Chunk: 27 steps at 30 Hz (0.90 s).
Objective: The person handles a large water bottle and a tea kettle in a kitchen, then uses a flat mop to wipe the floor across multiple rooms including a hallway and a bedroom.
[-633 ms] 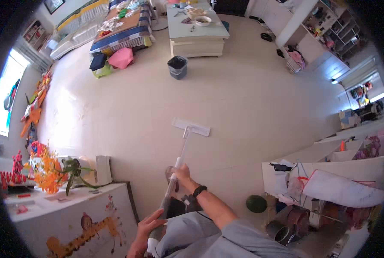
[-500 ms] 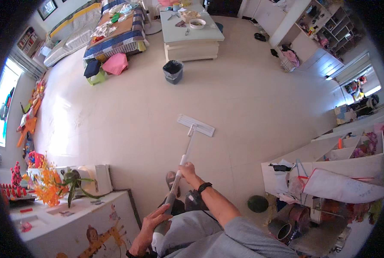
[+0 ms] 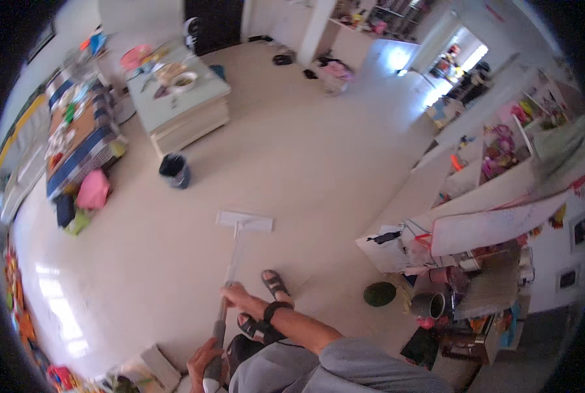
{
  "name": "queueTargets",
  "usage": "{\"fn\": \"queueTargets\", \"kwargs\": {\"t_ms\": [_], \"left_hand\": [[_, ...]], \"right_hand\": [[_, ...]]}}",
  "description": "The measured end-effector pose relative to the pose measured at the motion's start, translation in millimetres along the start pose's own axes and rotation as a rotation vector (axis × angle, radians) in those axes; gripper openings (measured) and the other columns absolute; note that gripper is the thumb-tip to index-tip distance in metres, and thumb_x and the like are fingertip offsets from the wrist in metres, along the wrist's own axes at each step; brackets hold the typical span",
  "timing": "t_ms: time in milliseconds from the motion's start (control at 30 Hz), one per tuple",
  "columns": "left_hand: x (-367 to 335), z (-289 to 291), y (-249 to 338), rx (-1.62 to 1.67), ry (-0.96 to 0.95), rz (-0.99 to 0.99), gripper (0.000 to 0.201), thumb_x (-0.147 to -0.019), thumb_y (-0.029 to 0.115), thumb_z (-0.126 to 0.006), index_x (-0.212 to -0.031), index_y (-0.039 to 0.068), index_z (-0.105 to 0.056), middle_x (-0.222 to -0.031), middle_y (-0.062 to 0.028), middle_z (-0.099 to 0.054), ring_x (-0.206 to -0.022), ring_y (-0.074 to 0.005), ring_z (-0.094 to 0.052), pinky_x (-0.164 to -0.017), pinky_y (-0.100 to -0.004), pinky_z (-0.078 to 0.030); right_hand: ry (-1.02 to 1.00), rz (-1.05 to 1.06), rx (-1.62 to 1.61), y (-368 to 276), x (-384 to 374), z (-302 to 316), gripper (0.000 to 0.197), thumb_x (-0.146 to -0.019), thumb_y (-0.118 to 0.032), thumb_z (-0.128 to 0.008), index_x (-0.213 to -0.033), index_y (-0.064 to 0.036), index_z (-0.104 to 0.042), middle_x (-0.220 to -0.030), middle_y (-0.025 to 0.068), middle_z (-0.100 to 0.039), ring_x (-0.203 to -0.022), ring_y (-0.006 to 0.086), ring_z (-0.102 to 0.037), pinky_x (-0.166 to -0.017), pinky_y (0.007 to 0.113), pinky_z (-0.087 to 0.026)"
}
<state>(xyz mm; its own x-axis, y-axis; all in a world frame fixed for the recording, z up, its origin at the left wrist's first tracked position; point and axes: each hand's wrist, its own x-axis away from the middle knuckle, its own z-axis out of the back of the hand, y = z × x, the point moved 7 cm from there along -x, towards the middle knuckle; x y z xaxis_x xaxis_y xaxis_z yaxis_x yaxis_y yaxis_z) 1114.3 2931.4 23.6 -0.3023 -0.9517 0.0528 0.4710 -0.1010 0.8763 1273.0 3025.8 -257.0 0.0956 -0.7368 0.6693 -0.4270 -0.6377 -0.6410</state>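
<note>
I hold a flat mop, its pale rectangular head flat on the light tiled floor. My right hand, with a black band at the wrist, is closed round the upper part of the pole. Lower in the view, my left hand wraps the grey grip close to the pole's end. Both my feet in dark sandals show just right of the pole. Blur softens the fingers a little.
A dark lined bin stands ahead, before a low table. A pink cloth-covered stool is at the left. To the right are a white shelf unit, a round dark-green object on the floor and stacked pots.
My view has swung to the right, so the table and bin now sit further left. A second sandal has come into sight. Both hands still grip the mop pole.
</note>
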Motion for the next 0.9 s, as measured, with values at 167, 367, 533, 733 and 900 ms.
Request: {"fn": "queueTargets", "kwargs": {"t_ms": [167, 367, 533, 733, 900], "left_hand": [[-25, -3, -55, 0.270, -0.051, 0.280, 0.017, -0.079, 0.003, -0.063, -0.096, 0.006, -0.065, -0.105, -0.0139, -0.066, -0.098, -0.0258, -0.063, -0.082, -0.0341, -0.052], [-51, -16, -166, 0.912, -0.332, 0.769, 0.033, -0.089, 0.009, -0.059, -0.121, 0.004, -0.054, -0.106, -0.0103, -0.058, -0.090, -0.0182, -0.057, -0.077, -0.0287, -0.049], [-143, -27, 27, 0.121, -0.139, 0.014, 0.043, -0.084, -0.004, -0.060, -0.125, 0.002, -0.050, -0.130, -0.0195, -0.050, -0.114, -0.0254, -0.053, -0.092, -0.0320, -0.047], [-184, -12, 115, 0.172, 0.162, 0.094, 0.031, -0.081, -0.002, -0.066, -0.111, 0.000, -0.059, -0.119, -0.0209, -0.060, -0.112, -0.0320, -0.059, -0.094, -0.0379, -0.048], [-206, -8, 118, 0.186, 0.298, 0.076, 0.020, -0.075, 0.001, -0.071, -0.093, -0.002, -0.062, -0.116, -0.0198, -0.063, -0.117, -0.0318, -0.058, -0.098, -0.0437, -0.045]], "right_hand": [[0.145, -0.051, 0.187, -41, -15, -10, 0.019, -0.082, -0.017, -0.061, -0.076, -0.0008, -0.055, -0.058, 0.0061, -0.049, -0.045, 0.0161, -0.049, -0.035, 0.032, -0.032], [0.075, -0.069, 0.279, -96, -50, -18, 0.025, -0.080, -0.019, -0.062, -0.064, -0.0036, -0.049, -0.054, 0.0042, -0.046, -0.042, 0.0148, -0.044, -0.035, 0.032, -0.030], [0.030, 0.007, 0.194, -129, -100, 31, 0.023, -0.081, -0.017, -0.062, -0.069, -0.0007, -0.053, -0.059, 0.0071, -0.051, -0.048, 0.0165, -0.051, -0.038, 0.033, -0.035], [0.171, -0.044, -0.010, -191, -109, 37, 0.020, -0.079, -0.012, -0.064, -0.065, -0.0008, -0.055, -0.057, 0.0086, -0.052, -0.043, 0.0200, -0.049, -0.037, 0.035, -0.036], [0.122, -0.002, -0.170, -201, -146, 54, 0.025, -0.082, -0.011, -0.065, -0.064, 0.0005, -0.052, -0.060, 0.0103, -0.051, -0.046, 0.0202, -0.048, -0.041, 0.038, -0.033]]}}
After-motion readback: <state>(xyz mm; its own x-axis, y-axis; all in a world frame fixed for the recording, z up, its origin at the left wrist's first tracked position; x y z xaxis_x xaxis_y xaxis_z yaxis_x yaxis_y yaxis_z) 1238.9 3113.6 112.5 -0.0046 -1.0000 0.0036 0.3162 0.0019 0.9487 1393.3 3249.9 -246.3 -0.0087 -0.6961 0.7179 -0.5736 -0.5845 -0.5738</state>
